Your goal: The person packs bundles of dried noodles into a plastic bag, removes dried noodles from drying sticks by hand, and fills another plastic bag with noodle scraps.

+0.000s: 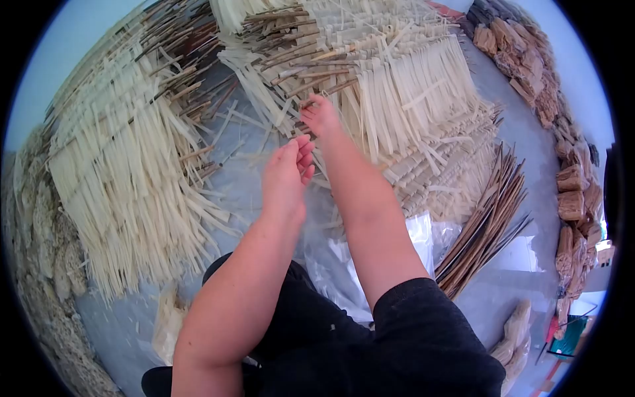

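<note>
Load-bearing surface: grey floor (529, 159). Left edge: rough, lumpy pile (43, 218); inward of it, left heap of pale strips on thin sticks (126, 178). Far side: far heap of pale strips on thin sticks (410, 92), a few loose strips (227, 124) lying between the two heaps. Right of middle: loose bundle of brown sticks (483, 225), clear plastic sheeting (331, 271) just beside it. Right edge: row of wrapped brown packs (570, 182). Near right corner: plastic-wrapped bundle (516, 341).

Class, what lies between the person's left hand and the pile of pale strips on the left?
Grey floor with a few loose pale strips, as the head view shows.
</note>
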